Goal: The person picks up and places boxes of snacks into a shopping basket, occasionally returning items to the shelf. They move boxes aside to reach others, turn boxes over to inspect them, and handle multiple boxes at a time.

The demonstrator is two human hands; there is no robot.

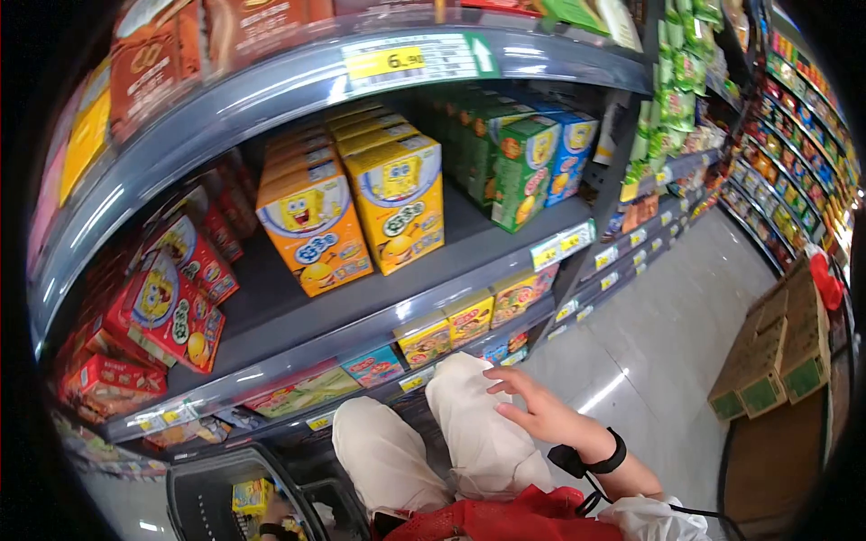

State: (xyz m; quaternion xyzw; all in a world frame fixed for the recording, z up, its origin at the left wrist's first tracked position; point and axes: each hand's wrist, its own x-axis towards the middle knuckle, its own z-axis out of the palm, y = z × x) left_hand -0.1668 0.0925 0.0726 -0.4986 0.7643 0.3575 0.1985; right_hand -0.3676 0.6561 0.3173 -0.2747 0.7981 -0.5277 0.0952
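Note:
My right hand (532,406) hovers at my bent right knee in white trousers (469,415), fingers apart and holding nothing. A black band with a cord circles that wrist. Low at the left, my left hand (274,510) reaches down into a dark shopping basket (192,469). It is dim and partly behind the basket's side, and I cannot tell what its fingers hold. Right beside it in the basket lies a small yellow box (252,495). Before me on the shelf (361,302) stand rows of orange boxes (311,230) and yellow boxes (397,203) with a cartoon character.
Red boxes (171,311) lean and lie jumbled at the shelf's left. Green boxes (523,171) and blue boxes (570,153) stand farther right. An upper shelf edge carries a price tag (388,61). Stacked cardboard cartons (767,347) stand across the aisle floor (649,316).

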